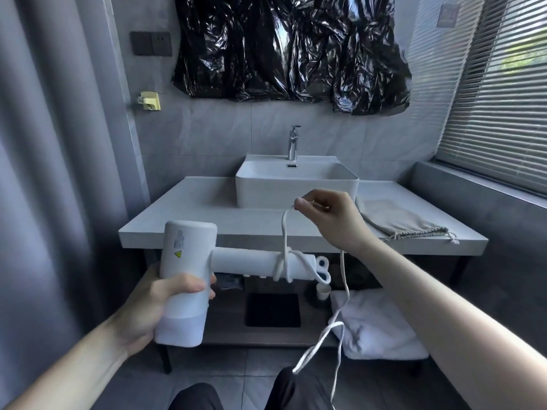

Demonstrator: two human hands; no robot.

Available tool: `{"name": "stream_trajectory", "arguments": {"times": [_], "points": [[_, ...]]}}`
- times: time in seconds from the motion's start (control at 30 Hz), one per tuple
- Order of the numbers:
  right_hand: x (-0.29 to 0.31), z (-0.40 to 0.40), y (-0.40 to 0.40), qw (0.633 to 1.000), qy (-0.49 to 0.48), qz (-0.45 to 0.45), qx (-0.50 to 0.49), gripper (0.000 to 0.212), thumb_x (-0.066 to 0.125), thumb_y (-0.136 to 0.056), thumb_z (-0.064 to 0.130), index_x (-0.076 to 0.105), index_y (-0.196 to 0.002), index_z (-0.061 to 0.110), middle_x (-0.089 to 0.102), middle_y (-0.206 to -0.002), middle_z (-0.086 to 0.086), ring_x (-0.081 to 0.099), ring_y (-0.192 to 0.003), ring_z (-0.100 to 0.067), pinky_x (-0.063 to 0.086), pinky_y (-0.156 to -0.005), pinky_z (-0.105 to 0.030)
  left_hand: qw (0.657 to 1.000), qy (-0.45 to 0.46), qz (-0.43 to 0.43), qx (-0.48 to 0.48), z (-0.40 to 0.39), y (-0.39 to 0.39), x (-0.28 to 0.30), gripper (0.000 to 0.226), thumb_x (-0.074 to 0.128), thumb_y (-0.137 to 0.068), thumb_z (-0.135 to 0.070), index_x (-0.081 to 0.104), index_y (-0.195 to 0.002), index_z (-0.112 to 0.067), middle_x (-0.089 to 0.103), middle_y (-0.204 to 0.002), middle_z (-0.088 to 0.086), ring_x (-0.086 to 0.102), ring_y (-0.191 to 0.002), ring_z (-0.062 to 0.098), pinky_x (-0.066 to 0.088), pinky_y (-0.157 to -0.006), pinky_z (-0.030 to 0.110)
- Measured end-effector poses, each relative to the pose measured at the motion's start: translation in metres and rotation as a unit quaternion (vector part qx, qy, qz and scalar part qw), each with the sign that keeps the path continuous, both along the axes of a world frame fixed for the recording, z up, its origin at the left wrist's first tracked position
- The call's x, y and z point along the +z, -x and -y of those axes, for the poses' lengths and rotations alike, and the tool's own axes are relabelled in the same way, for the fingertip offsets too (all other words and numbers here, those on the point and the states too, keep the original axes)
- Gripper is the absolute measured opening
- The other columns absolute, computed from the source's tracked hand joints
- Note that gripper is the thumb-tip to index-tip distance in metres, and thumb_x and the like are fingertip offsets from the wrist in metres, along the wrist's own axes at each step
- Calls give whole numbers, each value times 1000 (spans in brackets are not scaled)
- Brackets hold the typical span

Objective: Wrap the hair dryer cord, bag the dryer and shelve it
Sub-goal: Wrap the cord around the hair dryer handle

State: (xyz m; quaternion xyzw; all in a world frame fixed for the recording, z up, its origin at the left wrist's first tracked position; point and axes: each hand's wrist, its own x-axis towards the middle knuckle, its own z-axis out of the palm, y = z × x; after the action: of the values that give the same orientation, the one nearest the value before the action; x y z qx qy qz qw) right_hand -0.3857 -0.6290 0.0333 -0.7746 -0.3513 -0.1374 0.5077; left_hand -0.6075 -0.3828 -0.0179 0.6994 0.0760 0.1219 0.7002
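Observation:
My left hand [165, 303] grips the barrel of a white hair dryer [189, 261], whose handle points right in front of the vanity. Its white cord [285, 232] is looped a couple of times around the handle near its end. My right hand [325, 217] pinches the cord above the handle, and the rest hangs down in a loose loop toward my knees. A beige drawstring bag [402, 220] lies flat on the grey countertop [207, 214] at the right. The lower shelf [231, 327] sits under the counter.
A white basin [296, 184] with a chrome tap [293, 143] stands at the counter's back. On the lower shelf are a black mat [272, 309], folded white towels [379, 329] and toilet rolls [322, 261]. Black plastic covers the mirror; blinds at the right.

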Motion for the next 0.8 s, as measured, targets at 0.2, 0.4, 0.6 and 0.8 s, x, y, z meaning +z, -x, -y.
{"name": "stream_trajectory", "arguments": {"times": [0.2,0.4,0.6,0.8], "points": [[-46,-2,8,980,11,-158,122,29,76,-97,23,73,-82,-2,55,-66,1,45,-62,-11,34,-56,-23,997,74,20,-31,5,3,3,73,98,-28,-48,81,-89,-11,71,-87,20,69,-70,28,57,-70,38],[-77,-13,41,963,3,-244,116,41,57,-111,38,76,-83,15,32,-49,12,23,-41,-5,20,-40,-15,992,105,46,58,9,-6,14,47,81,-46,-33,79,-86,-10,72,-81,16,69,-64,25,55,-62,34],[-74,-4,75,978,76,-154,117,46,46,-115,37,76,-93,9,37,-68,-11,26,-50,-9,23,-46,-20,983,96,50,152,8,-15,16,59,82,-42,-37,78,-94,-9,76,-76,12,72,-61,22,58,-55,32],[-60,9,104,972,176,-107,117,46,43,-114,45,74,-92,19,37,-61,-3,31,-54,-13,28,-52,-27,970,81,59,223,9,-24,13,38,83,-56,-24,76,-91,-11,75,-77,8,71,-70,29,58,-59,35]]}}
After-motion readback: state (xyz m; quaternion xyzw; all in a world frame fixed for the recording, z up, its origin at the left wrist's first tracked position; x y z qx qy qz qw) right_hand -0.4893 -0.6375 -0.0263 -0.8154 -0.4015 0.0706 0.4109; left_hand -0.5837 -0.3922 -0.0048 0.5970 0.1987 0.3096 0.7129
